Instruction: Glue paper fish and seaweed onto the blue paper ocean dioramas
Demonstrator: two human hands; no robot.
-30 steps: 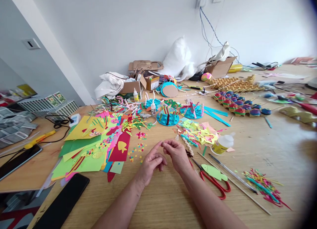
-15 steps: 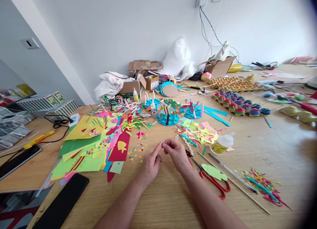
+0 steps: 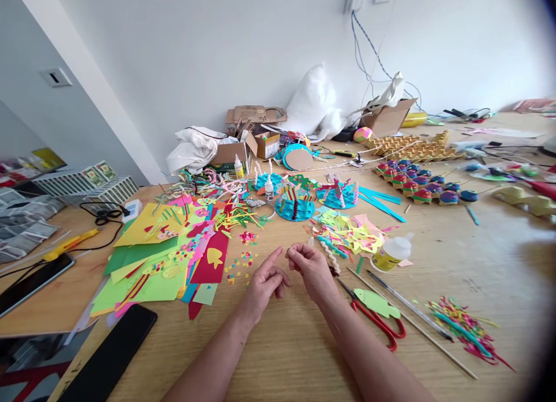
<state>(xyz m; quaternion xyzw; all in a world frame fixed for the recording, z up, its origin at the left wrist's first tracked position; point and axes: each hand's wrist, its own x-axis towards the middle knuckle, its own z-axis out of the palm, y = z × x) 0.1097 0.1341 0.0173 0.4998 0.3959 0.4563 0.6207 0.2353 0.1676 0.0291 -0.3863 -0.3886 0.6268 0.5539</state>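
Note:
My left hand (image 3: 268, 283) hovers over the wood tabletop, its index finger stretched out and the others loosely bent, with nothing seen in it. Just right of it, my right hand (image 3: 310, 269) pinches thumb and index finger together; anything between them is too small to make out. The two hands are close but apart. Near my right forearm lie red-handled scissors (image 3: 393, 336) under a light green paper fish (image 3: 376, 302). Small round paper dots (image 3: 243, 266) are scattered left of my left hand. A yellow paper fish (image 3: 214, 257) rests on red paper (image 3: 204, 274).
Coloured paper sheets (image 3: 143, 286) and a black phone (image 3: 113, 350) lie on the left. Toward the right are a glue bottle (image 3: 386, 254), a pen (image 3: 410, 303), a wooden stick (image 3: 443, 351) and paper shreds (image 3: 464, 326). Blue crafted bases (image 3: 295, 209) stand farther back.
My left index finger has drawn away from my right fingertips, leaving a small gap. My right hand stays pinched in nearly the same place.

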